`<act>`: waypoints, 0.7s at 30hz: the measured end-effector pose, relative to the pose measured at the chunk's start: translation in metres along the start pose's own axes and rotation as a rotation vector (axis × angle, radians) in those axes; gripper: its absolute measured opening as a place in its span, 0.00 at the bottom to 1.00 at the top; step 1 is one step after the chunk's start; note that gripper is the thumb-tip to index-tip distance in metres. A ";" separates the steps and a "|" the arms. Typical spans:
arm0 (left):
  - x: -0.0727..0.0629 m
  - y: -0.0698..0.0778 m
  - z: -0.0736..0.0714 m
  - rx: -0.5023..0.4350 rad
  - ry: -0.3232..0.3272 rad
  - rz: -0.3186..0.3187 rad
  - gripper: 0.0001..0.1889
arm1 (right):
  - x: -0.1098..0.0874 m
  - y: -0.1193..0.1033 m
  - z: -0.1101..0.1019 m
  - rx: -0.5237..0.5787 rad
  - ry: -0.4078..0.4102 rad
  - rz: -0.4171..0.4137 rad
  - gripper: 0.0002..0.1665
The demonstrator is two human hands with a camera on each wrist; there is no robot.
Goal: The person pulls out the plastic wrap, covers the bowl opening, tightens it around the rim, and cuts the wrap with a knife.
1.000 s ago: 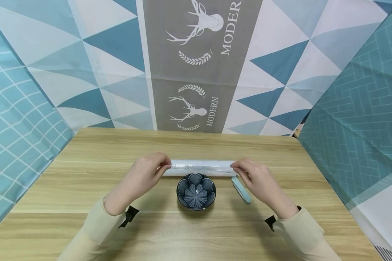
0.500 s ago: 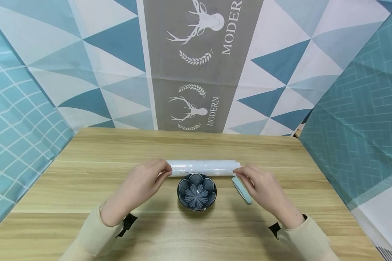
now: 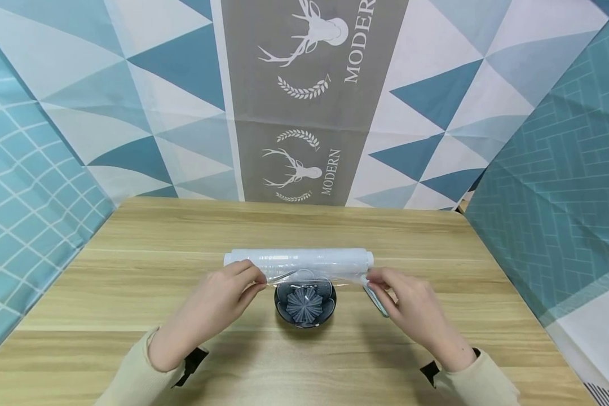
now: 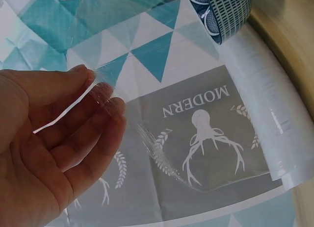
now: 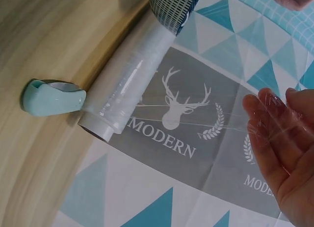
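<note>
Blue, white and grey cloth fills the top of the frame, with big triangles, deer heads and the word MODERN on it. A blue cloth with white squares hangs at the left edge, and a teal cloth hangs at the right edge. Below them is the wooden worktop. A white roll of wrap lies sideways on it, in the middle of the frame. The left hand, left of the middle, pinches one end of the clear sheet's edge between thumb and fingers. The right hand, right of the middle, pinches the other end the same way. The clear sheet comes off the roll and runs between the two hands, over the far side of the bowl; I cannot tell if it touches the bowl. The dark blue bowl sits upright just below the roll, with a flower shape inside. A small pale green tool lies on the worktop near the roll's right end, partly behind the right hand in the head view.
</note>
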State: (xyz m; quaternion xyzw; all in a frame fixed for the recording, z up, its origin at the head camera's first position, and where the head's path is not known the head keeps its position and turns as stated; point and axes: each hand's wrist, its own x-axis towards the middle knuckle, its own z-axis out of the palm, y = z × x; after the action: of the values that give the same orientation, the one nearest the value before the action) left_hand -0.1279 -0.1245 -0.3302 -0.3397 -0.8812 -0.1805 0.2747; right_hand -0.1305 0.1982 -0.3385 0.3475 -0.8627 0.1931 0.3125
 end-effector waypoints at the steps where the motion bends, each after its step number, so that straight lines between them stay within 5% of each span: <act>1: -0.001 0.001 0.000 0.001 -0.006 0.000 0.04 | -0.001 0.000 0.000 -0.002 0.000 -0.002 0.10; 12: -0.013 0.006 0.003 0.008 -0.036 0.033 0.06 | -0.014 -0.003 0.004 0.022 -0.011 -0.043 0.06; 21: -0.021 0.007 0.007 -0.010 -0.051 0.077 0.08 | -0.027 -0.004 0.006 0.039 -0.117 -0.035 0.04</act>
State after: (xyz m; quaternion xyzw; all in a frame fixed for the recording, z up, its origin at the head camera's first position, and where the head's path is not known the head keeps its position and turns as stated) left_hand -0.1129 -0.1263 -0.3476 -0.3794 -0.8733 -0.1655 0.2570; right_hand -0.1143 0.2051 -0.3608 0.3791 -0.8695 0.1838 0.2581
